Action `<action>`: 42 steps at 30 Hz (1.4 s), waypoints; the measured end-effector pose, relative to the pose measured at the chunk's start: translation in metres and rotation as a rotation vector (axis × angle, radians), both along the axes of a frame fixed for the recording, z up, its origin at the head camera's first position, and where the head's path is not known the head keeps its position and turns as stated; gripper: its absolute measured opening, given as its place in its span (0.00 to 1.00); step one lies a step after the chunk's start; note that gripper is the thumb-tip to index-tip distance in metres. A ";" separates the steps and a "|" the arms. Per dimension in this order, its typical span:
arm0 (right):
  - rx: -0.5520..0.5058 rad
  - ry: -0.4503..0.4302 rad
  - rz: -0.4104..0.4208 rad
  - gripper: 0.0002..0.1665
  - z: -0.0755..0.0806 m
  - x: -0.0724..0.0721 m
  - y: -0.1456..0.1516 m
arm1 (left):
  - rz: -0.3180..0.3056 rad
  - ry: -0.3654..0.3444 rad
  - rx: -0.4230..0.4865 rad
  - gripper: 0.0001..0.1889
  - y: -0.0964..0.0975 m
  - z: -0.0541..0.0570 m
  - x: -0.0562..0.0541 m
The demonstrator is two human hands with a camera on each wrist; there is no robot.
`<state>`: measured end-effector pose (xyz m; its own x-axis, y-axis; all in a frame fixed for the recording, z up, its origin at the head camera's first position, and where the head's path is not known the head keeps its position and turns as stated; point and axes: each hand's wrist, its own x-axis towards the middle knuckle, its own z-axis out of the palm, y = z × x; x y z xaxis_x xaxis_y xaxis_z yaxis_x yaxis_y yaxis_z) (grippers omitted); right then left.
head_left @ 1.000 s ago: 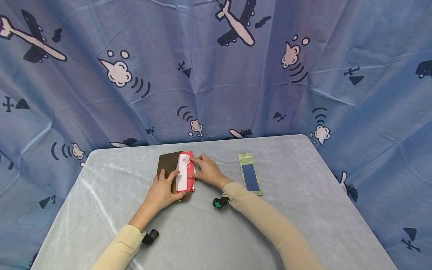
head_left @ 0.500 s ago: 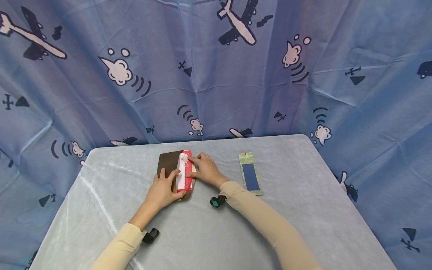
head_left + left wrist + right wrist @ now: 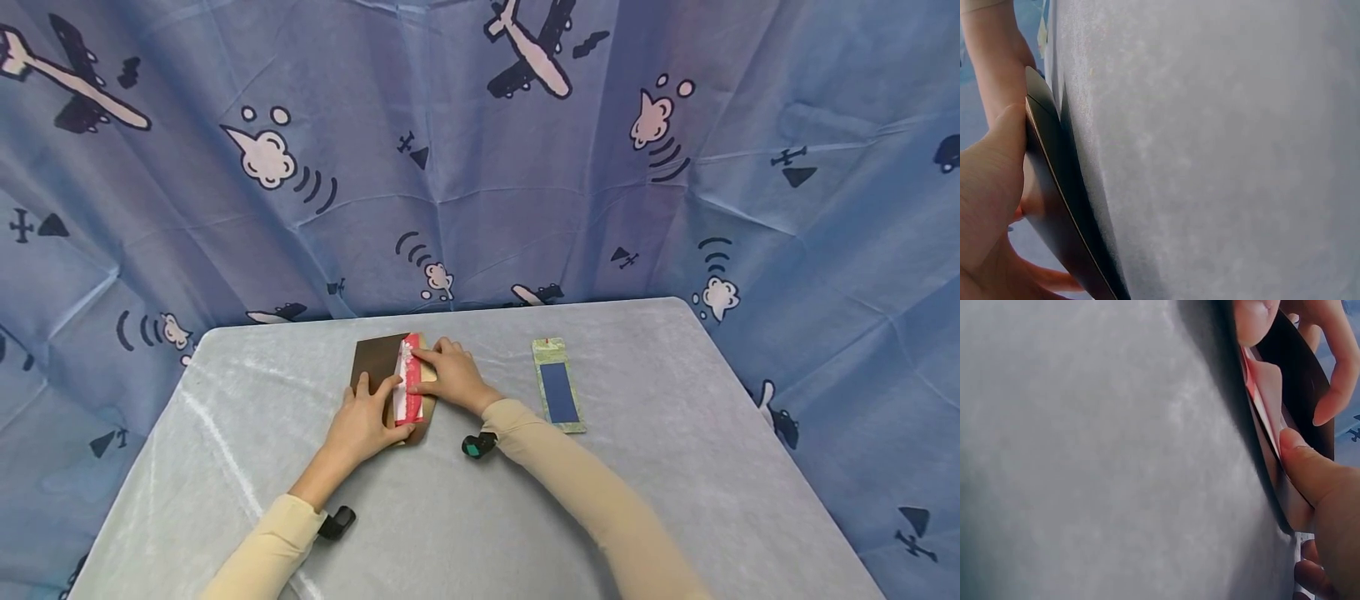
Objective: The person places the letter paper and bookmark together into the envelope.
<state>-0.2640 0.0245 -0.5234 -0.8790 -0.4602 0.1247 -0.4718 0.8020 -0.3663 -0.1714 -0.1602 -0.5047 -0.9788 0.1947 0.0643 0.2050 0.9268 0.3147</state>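
A dark brown folder [image 3: 377, 354] with a pale tan inside lies toward the back left of the table. Part of a red-and-white flowered card [image 3: 408, 406] shows between its brown side and its tan side. My left hand [image 3: 362, 425] grips the folder, fingers spread over the brown cover and thumb at the near edge. In the left wrist view, the folder [image 3: 1063, 194] slants up from the cloth beside my thumb. My right hand [image 3: 456, 379] pinches the card's right edge. The right wrist view shows my thumb against the card [image 3: 1266, 384], with the far end hidden inside.
A slim green patterned piece with a dark blue panel [image 3: 558, 392] lies on the right, beyond the right forearm. Pale grey cloth covers the table [image 3: 450, 533]. A blue curtain [image 3: 480, 208] with airplane prints hangs behind the far edge.
My right hand has moved slightly left with the flowered card, so less of the card shows and more of the folder's tan side is visible. My left hand stays in place.
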 end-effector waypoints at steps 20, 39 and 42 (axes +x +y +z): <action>-0.013 -0.008 0.003 0.45 0.002 0.003 -0.004 | 0.001 0.008 0.004 0.45 0.000 -0.002 0.000; -0.021 -0.032 0.070 0.53 0.002 0.006 0.007 | 0.001 -0.016 -0.005 0.46 0.000 -0.001 0.000; -0.020 -0.025 0.068 0.53 0.001 0.005 0.006 | 0.004 -0.021 -0.002 0.46 0.000 -0.001 0.000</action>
<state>-0.2587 0.0307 -0.5223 -0.8487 -0.5167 0.1124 -0.5154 0.7608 -0.3943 -0.1713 -0.1602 -0.5057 -0.9807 0.1908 0.0432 0.1946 0.9284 0.3166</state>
